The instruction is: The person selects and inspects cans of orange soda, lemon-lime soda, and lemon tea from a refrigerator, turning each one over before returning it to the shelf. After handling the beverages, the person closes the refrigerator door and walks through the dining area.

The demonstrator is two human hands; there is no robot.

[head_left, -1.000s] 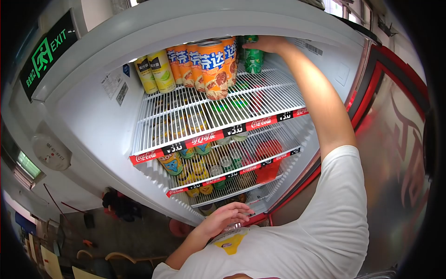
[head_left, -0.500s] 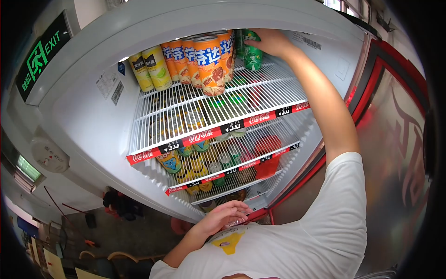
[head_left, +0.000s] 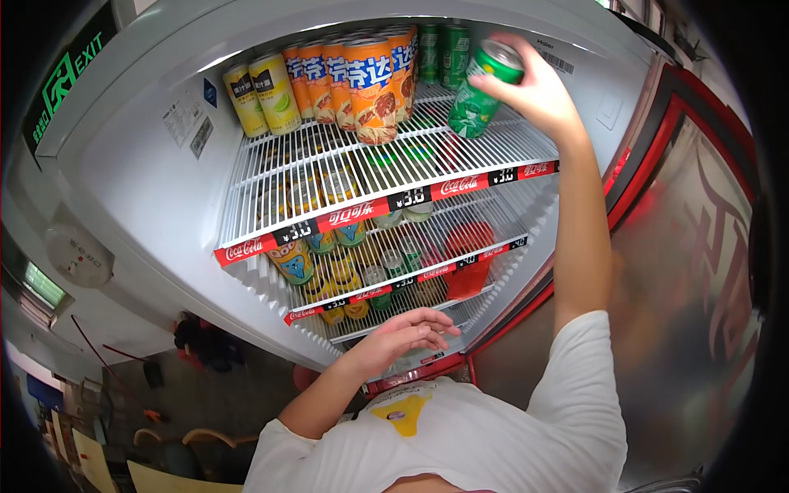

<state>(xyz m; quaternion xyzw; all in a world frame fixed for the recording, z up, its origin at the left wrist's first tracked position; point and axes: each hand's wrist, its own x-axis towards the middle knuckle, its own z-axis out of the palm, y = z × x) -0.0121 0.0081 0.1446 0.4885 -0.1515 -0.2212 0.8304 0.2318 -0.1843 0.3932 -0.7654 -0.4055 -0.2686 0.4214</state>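
Note:
My right hand (head_left: 538, 94) grips a green can (head_left: 481, 90), tilted and lifted off the top wire shelf (head_left: 345, 177) of an open drinks fridge. A row of orange cans (head_left: 370, 78) stands at the shelf's middle, two yellow cans (head_left: 263, 92) at the left, and two more green cans (head_left: 442, 51) at the back. My left hand (head_left: 403, 337) hovers low in front of the fridge's bottom shelves, fingers spread, holding nothing.
Lower shelves (head_left: 370, 275) carry several mixed cans behind red price strips. The red-framed glass door (head_left: 699, 246) stands open at the right. A green EXIT sign (head_left: 62, 78) hangs upper left. Chairs and clutter lie on the floor at the lower left (head_left: 164, 394).
My right hand has pulled the green can from the back of the top shelf forward and up, tilting it. My left hand rose slightly.

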